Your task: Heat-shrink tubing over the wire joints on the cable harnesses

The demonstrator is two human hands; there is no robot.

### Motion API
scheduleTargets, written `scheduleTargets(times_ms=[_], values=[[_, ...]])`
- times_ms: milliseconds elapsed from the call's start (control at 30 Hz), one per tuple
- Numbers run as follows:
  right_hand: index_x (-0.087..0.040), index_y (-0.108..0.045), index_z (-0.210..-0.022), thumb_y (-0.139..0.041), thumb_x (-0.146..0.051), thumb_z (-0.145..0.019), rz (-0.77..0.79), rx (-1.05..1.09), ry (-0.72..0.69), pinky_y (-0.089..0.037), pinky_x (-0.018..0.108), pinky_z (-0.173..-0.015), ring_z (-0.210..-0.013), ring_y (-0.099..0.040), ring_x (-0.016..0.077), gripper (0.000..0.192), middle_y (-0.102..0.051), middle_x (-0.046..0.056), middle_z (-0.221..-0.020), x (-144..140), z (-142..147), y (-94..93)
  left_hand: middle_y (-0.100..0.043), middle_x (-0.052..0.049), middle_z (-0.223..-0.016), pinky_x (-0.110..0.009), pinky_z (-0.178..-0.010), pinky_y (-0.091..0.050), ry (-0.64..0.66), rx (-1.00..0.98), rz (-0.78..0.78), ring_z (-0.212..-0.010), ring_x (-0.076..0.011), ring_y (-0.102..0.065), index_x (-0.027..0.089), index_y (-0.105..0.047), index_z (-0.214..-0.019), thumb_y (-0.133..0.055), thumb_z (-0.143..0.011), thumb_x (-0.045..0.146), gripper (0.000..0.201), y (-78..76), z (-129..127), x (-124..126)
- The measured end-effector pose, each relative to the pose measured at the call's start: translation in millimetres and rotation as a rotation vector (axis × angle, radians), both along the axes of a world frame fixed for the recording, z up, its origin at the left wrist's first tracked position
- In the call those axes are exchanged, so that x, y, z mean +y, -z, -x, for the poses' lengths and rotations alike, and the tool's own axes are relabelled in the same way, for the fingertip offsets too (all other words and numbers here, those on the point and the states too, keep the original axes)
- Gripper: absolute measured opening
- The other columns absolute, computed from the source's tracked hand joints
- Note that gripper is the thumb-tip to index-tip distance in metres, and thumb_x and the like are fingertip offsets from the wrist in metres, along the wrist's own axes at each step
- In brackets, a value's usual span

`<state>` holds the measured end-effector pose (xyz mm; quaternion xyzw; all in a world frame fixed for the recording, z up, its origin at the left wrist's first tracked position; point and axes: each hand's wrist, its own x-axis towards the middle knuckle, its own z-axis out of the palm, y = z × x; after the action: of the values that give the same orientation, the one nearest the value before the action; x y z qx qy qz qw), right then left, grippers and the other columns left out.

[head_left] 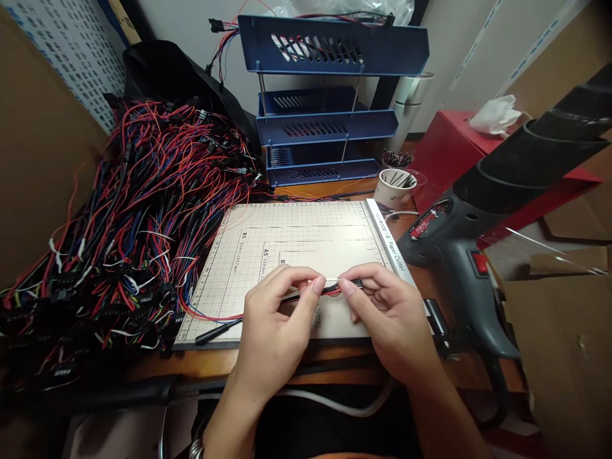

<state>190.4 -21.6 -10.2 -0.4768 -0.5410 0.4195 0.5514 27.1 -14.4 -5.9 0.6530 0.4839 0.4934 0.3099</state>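
Left hand [277, 319]: thumb and forefinger pinched down on the wire lead [329, 288], low centre over the cutting mat.
Right hand [387, 312]: fingertips clamped on the same lead from the 3 o'clock side, the two hands nearly meeting at the pinch.
Wire lead: red and black strands held just above the mat; its tail runs off toward 8 o'clock and ends in a black connector [210, 334] lying on the mat's near edge.
Paper cutter mat [296, 239]: gridded board flat on the worktop [335, 189], right under both hands.
Wire heap [129, 217]: big tangle of red, blue and black leads at 9 to 10 o'clock, spilling right up against the mat's left edge.
Heat gun [459, 255]: dark body with a red switch at 3 o'clock, just beside the right hand, crowding that side.
Black tube [540, 153]: thick ribbed piece slanting in from 2 o'clock above the heat gun.
Blue tray rack [329, 127]: three tiers at 12 o'clock behind the mat.
White cup [394, 187]: at 1 o'clock, thin dark pieces inside.
Red box [459, 153]: behind the cup, white crumpled paper on top.
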Motion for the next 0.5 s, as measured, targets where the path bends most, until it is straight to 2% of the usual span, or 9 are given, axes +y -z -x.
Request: scheduleTargets(times_ms=[200,333,500], values=[[-0.017,-0.072,-0.091,-0.072,-0.031,-0.097,-0.013,-0.009,-0.016,-0.044,0.014,-0.053,-0.056,-0.055,0.0067,0.015,-0.072,0.001,-0.075,-1.3,-0.1,-0.7,-0.075,0.0,-0.083,-0.025,-0.068,-0.049,0.002,0.028,0.018,-0.074,-0.0135,-0.065,0.023,-0.077,-0.09,-0.068,-0.1,0.028,0.014,1.1,1.1,-1.0],[-0.016,-0.072,-0.099,-0.07,-0.035,-0.098,0.067,0.023,-0.042,-0.044,0.015,-0.053,-0.056,-0.054,0.0074,0.019,-0.075,0.003,-0.077,-0.8,-0.2,0.4,-0.074,0.0,-0.083,-0.025,-0.066,-0.047,-0.037,0.023,0.008,-0.074,-0.0128,-0.064,0.023,-0.077,-0.09,-0.068,-0.1,0.028,0.014,0.9,1.3,-1.9],[-0.015,-0.068,-0.095,-0.068,-0.039,-0.1,0.141,0.036,-0.104,-0.04,0.015,-0.049,-0.052,-0.049,0.0062,0.025,-0.077,0.007,-0.08,0.5,-1.2,0.9,-0.068,0.002,-0.075,-0.026,-0.064,-0.043,-0.068,0.054,-0.053,-0.066,-0.0117,-0.056,0.023,-0.077,-0.089,-0.07,-0.099,0.027,0.013,2.8,2.2,-1.4]])
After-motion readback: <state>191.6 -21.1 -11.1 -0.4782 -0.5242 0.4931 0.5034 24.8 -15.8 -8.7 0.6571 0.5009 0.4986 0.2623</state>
